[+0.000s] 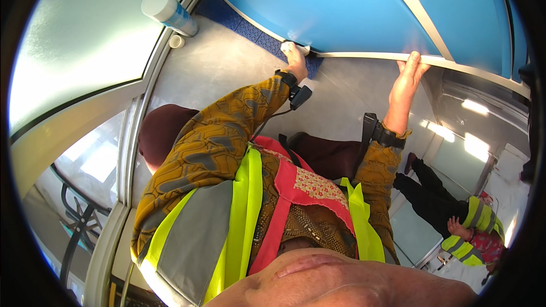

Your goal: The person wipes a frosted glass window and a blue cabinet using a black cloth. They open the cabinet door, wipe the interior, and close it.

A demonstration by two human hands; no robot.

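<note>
My left hand [295, 60] reaches down to the lower corner of a glossy blue panel [332, 13] with pale trim. It presses a crumpled white cloth or tissue [294, 46] there, above a strip of blue perforated plastic matting [256, 34]. Farther right, my right hand [407, 79] rests with its fingertips on the panel's pale edge trim [367, 55]. Whether those fingers curl around the edge is unclear. Black devices are strapped on both wrists. Between my arms, dark maroon trouser cloth [328, 153] shows.
A white canister with a blue label [181, 19] and a small cream-coloured cup-like item [176, 41] stand by the frosted glass panel [94, 30]. The floor [204, 64] is grey. A rounded maroon cloth shape [168, 132] is beside my left arm. Another person in a hi-vis vest [469, 226] is at right.
</note>
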